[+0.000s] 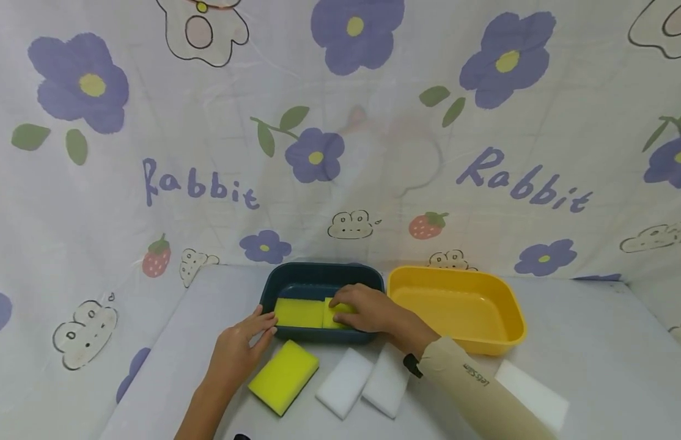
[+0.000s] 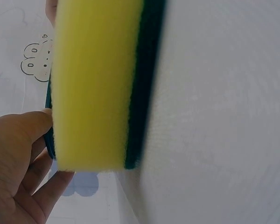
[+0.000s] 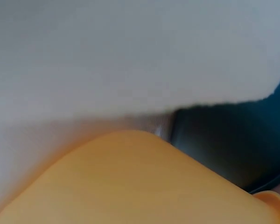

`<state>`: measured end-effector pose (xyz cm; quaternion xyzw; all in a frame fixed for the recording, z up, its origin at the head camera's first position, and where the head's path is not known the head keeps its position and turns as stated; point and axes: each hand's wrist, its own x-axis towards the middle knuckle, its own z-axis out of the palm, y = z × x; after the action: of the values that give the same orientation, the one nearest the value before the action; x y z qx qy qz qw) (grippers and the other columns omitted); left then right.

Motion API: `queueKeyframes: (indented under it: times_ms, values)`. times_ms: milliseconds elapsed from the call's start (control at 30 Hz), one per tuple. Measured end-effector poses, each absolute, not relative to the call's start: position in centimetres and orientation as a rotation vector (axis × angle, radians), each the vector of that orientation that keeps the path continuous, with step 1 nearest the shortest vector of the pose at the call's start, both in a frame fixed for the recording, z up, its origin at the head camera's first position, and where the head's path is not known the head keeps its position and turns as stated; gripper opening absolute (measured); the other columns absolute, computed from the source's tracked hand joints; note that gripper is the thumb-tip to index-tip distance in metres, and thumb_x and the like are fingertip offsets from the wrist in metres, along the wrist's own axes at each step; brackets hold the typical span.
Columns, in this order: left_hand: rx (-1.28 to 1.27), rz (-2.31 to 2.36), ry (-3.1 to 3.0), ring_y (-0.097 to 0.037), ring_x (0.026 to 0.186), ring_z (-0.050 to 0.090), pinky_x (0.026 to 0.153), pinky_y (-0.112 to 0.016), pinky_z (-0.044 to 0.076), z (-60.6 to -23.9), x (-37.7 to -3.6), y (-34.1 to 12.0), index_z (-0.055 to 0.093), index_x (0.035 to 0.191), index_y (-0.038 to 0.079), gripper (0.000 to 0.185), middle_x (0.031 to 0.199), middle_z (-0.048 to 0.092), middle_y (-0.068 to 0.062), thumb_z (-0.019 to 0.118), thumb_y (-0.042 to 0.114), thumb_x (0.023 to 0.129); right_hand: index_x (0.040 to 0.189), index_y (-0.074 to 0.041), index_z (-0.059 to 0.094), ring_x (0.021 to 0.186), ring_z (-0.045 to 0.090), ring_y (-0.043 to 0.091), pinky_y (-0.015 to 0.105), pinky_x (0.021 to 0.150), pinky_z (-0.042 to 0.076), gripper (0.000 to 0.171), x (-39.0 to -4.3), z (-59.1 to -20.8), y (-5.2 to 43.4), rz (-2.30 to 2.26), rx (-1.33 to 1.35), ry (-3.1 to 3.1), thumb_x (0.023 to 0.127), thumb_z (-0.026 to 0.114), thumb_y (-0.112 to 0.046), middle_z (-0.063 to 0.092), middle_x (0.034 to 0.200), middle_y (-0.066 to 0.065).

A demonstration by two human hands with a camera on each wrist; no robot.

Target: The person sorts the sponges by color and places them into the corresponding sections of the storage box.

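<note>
"Right hand (image 1: 368, 308)?"

"On the right-end yellow foam sponge (image 1: 327, 314), inside the dark-teal plastic tub (image 1: 318, 335). Thumb and fingertips apart; pinching or pressing, can't tell."

"Left hand (image 1: 241, 343)?"

"Fingers extended, touching the tub's left end. It's nearer the loose yellow-and-green rectangular sponge (image 1: 283, 379): on the table, near-right of those fingers, long axis slanting near-left to far-right."
</note>
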<state>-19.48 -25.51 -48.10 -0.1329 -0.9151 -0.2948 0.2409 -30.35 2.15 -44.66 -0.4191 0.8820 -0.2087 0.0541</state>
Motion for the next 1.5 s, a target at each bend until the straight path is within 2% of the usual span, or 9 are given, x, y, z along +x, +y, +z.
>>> queueKeyframes:
  times_ms: [400,667,867,1000,1167,1500]
  values:
    - [-0.352,-0.816,-2.517,-0.025,0.122,0.06,0.094,-0.042,0.052,-48.4,-19.3,-25.5,0.077,0.111,0.005,0.026,0.117,0.072,-0.004,0.08,0.006,0.086,0.125,-0.01,0.068,0.124,0.052,0.025,0.044,0.107,0.043,0.03,-29.7,-45.2,2.2,-0.689,-1.212,2.69,0.099,0.066,-0.026,0.062,0.132,0.006]
    - [-0.358,-0.824,-2.519,-0.024,0.123,0.059,0.094,-0.043,0.052,-48.4,-19.2,-25.4,0.077,0.112,0.005,0.027,0.117,0.072,-0.004,0.081,0.006,0.085,0.12,-0.007,0.07,0.125,0.054,0.03,0.045,0.107,0.044,0.028,-27.6,-44.3,1.9,-0.703,-1.558,2.766,0.096,0.07,-0.021,0.062,0.131,0.014]
    - [-0.365,-0.805,-2.522,-0.024,0.123,0.059,0.093,-0.042,0.052,-48.3,-19.4,-25.5,0.077,0.112,0.006,0.027,0.118,0.072,-0.003,0.081,0.006,0.085,0.118,-0.009,0.07,0.121,0.058,0.025,0.035,0.105,0.046,0.027,-25.7,-42.5,0.8,-0.662,-1.893,2.756,0.094,0.073,-0.02,0.063,0.127,0.011]
    - [-0.387,-0.79,-2.501,-0.025,0.122,0.06,0.092,-0.041,0.053,-48.2,-19.5,-25.6,0.077,0.11,0.004,0.027,0.117,0.072,-0.005,0.082,0.006,0.084,0.117,-0.01,0.069,0.119,0.059,0.021,0.029,0.107,0.043,0.027,-24.2,-41.7,0.0,-0.587,-2.071,2.652,0.092,0.075,-0.019,0.065,0.124,0.008]
    - [-0.419,-0.777,-2.471,-0.029,0.119,0.062,0.089,-0.043,0.055,-48.2,-19.5,-25.6,0.077,0.11,0.002,0.027,0.115,0.073,-0.007,0.082,0.005,0.084,0.122,-0.013,0.068,0.126,0.055,0.016,0.023,0.112,0.034,0.032,-22.4,-41.7,-1.0,-0.448,-2.116,2.49,0.092,0.076,-0.022,0.064,0.129,0.004]
    - [-0.421,-0.801,-2.479,-0.027,0.121,0.06,0.09,-0.042,0.054,-48.4,-19.6,-25.8,0.076,0.111,0.003,0.026,0.117,0.072,-0.006,0.081,0.007,0.085,0.135,-0.013,0.061,0.138,0.045,0.017,0.023,0.116,0.024,0.048,-21.7,-42.5,-2.7,-0.27,-2.165,2.372,0.091,0.076,-0.027,0.056,0.143,0.006]
